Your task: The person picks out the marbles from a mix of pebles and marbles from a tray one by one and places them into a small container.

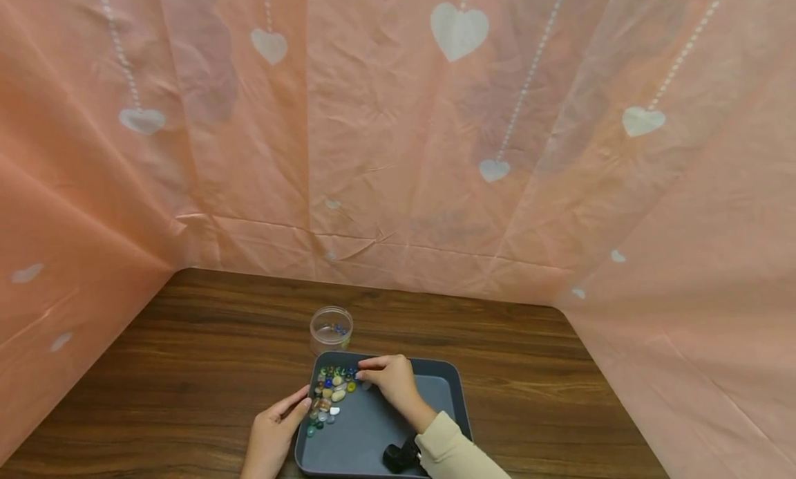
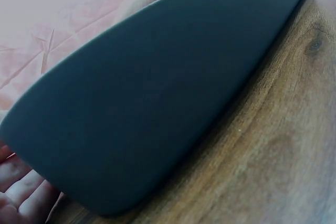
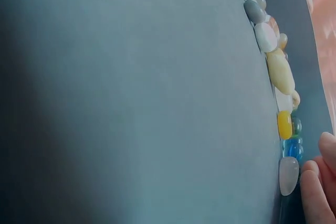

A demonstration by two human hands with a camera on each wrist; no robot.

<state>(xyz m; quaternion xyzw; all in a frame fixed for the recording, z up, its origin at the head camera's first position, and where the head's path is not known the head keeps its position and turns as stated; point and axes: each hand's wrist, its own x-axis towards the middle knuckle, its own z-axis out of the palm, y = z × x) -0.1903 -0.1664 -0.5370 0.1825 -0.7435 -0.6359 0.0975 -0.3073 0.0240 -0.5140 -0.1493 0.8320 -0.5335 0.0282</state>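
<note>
A dark grey tray [image 1: 367, 458] lies on the table with colourful stones and glass beads [image 1: 326, 392] gathered along its left side. My left hand [image 1: 273, 430] grips the tray's left wall, thumb at the rim; its fingertips show past the wall's corner in the left wrist view. My right hand [image 1: 394, 382] reaches over the tray, thumb and index finger close together at the blue beads [image 3: 295, 149] near the far wall. A pale translucent stone [image 3: 289, 176] lies beside those fingertips. I cannot tell whether a bead is pinched between them.
A clear round jar [image 1: 331, 330] with several blue beads at its bottom stands just behind the tray. The black wrist camera [image 1: 401, 456] overhangs the tray's near side. Pink curtain [image 1: 398, 154] with white hearts encloses the wooden table [image 1: 528, 389].
</note>
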